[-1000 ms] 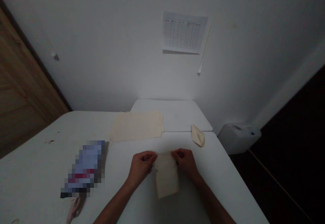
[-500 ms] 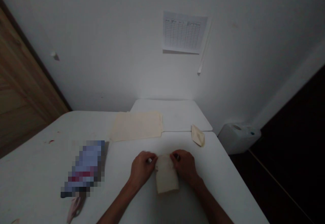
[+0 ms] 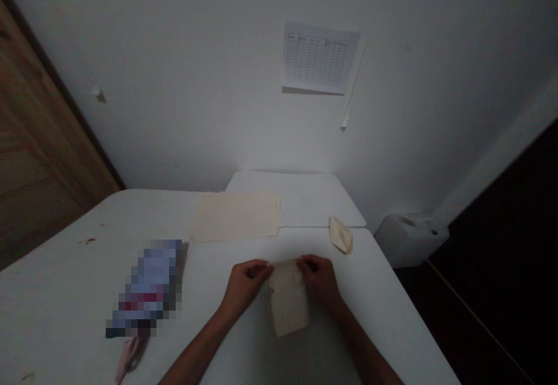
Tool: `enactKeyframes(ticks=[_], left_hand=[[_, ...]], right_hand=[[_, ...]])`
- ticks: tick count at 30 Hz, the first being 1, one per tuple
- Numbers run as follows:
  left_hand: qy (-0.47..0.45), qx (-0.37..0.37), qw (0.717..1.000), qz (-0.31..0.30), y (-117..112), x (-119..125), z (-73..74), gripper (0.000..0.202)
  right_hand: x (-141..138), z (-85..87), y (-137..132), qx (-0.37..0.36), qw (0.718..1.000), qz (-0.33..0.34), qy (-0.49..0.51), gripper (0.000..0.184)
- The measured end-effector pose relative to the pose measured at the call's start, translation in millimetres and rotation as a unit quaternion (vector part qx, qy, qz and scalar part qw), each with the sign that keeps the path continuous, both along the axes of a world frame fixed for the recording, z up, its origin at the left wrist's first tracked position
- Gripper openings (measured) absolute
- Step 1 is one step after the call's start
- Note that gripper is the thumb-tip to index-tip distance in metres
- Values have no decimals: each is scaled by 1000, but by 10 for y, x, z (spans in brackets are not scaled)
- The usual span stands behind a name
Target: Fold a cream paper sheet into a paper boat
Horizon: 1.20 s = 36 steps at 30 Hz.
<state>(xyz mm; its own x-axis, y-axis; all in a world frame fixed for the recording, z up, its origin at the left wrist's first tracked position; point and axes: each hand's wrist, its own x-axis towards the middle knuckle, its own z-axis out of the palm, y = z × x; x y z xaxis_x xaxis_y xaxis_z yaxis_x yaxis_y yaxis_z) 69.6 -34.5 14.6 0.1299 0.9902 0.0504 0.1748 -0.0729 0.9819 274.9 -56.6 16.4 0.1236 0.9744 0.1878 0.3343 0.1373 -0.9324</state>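
Manila paper piece (image 3: 289,300) was pinched at its upper corners by the left hand (image 3: 246,285) and right hand (image 3: 319,280), above the white table (image 3: 204,280).

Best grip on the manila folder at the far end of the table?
Take its near long edge, coming from the near side, where the left hand is. The manila folder lies flat on the white table, so there's little to pinch from above. Probably best to lift that edge with the fingertips, then pinch top and bottom.
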Motion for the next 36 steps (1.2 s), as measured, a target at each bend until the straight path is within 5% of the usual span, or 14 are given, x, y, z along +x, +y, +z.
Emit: enactKeyframes(ticks=[27,31,36], left_hand=[[73,55,995,45,-18,-2,14,31],[179,70,980,59,-4,-28,-36,29],[362,131,921,55,-30,-25,12,20]], right_hand=[[-15,-61,-3,13,996,-9,-92,24],[-37,-39,-35,6,983,-26,-180,20],[-68,-12,-83,33,961,-33,-272,14]])
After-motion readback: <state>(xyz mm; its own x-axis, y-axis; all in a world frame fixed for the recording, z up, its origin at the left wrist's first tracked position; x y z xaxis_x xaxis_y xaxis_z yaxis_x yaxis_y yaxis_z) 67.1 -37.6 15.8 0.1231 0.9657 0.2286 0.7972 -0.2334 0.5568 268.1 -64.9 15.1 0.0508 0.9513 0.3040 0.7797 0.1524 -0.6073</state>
